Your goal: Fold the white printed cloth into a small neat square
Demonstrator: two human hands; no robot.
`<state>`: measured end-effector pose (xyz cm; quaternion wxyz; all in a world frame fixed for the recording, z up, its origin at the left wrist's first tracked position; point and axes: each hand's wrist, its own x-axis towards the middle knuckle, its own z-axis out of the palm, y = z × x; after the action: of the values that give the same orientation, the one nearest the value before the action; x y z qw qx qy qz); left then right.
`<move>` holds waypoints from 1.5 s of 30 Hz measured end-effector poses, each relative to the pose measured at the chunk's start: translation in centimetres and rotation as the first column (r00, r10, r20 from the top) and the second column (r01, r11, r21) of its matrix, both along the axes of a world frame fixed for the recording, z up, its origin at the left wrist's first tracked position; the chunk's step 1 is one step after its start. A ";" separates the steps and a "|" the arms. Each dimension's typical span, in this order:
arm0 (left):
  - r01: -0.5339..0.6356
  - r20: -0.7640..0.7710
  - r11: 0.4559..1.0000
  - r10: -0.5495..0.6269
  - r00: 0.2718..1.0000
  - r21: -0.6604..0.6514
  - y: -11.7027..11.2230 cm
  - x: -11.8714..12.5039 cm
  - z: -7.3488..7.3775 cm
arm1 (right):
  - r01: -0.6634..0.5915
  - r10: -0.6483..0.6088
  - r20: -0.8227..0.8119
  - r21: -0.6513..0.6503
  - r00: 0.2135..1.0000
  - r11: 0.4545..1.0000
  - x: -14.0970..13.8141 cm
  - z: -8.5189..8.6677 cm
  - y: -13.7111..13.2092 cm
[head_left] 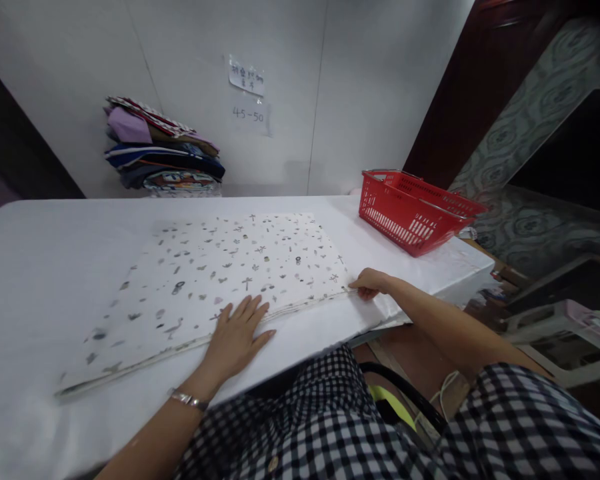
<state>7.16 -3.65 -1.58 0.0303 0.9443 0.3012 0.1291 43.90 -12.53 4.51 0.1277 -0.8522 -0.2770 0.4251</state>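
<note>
A folded white cloth [230, 273] with a small grey and brown print lies flat on the white-covered table, its layered edge toward me. My left hand [237, 337] rests palm down on the near edge of the cloth, fingers spread, with a silver watch or bracelet on the wrist. At the cloth's near right corner my right hand [370, 283] is closed, thumb and fingers pinching the layers there. Its curled fingers are partly hidden under the hand.
A stack of folded fabrics [165, 147] stands at the back left against the wall. A red plastic basket [415, 210] sits at the table's right end. Paper signs [247, 100] hang on the wall. A white stool [565, 340] stands on the floor at right.
</note>
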 end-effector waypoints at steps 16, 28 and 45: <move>-0.012 0.002 1.000 0.012 1.000 -0.004 -0.2 -0.1 -0.1 | 0.001 -0.007 0.043 0.123 0.999 0.992 0.0 -0.5 0.3; 0.010 0.038 1.000 -0.011 0.999 0.009 -0.1 -0.3 -0.4 | 0.152 -0.113 -0.165 0.249 0.980 0.957 0.5 0.1 -1.4; 0.018 0.040 1.000 -0.018 0.999 0.012 -0.1 -0.6 -0.3 | -0.030 0.013 0.092 0.177 0.996 0.984 0.0 -0.3 -1.4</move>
<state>6.59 -3.76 -1.89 0.0320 0.9443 0.2913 0.1497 43.87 -13.91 4.21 0.1860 -0.8528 -0.3286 0.3608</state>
